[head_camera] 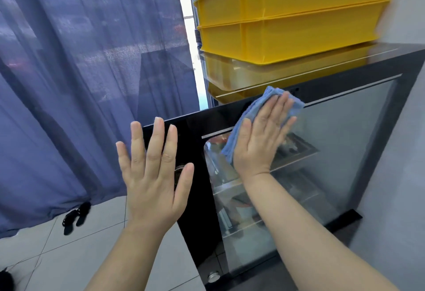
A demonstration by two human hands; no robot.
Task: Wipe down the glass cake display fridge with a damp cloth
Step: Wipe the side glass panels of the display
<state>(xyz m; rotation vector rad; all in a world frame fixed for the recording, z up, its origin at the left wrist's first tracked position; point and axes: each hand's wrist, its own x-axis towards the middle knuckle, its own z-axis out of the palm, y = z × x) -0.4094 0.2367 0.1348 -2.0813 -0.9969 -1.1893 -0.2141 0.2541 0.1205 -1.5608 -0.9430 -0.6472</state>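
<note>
- the right hand (259, 139) is pressing flat on a blue cloth (274, 94), its fingers straight and close together, not curling round the cloth.
- the cloth is lying against the fridge (349, 143) at the upper left of its glass front, crossing the edge where the glass meets the black top band; its folds are showing above the fingertips and to the left of the thumb.
- the left hand (151, 175) is being held up palm forward, fingers straight and spread apart, holding nothing; it is sitting in front of the fridge's black left corner, and whether it is touching the fridge cannot be told.
- shelves are showing faintly through the glass, blurred by reflections.
- two yellow crates (287, 14) are sitting stacked on the fridge's top, above the cloth.
- a blue curtain (80, 72) is hanging to the left of the fridge, reaching down to the tiled floor (80, 251).
- a pair of black sandals (74, 217) is lying on the floor at the curtain's hem.
- a round metal foot (213, 275) is showing under the fridge's lower left corner.
</note>
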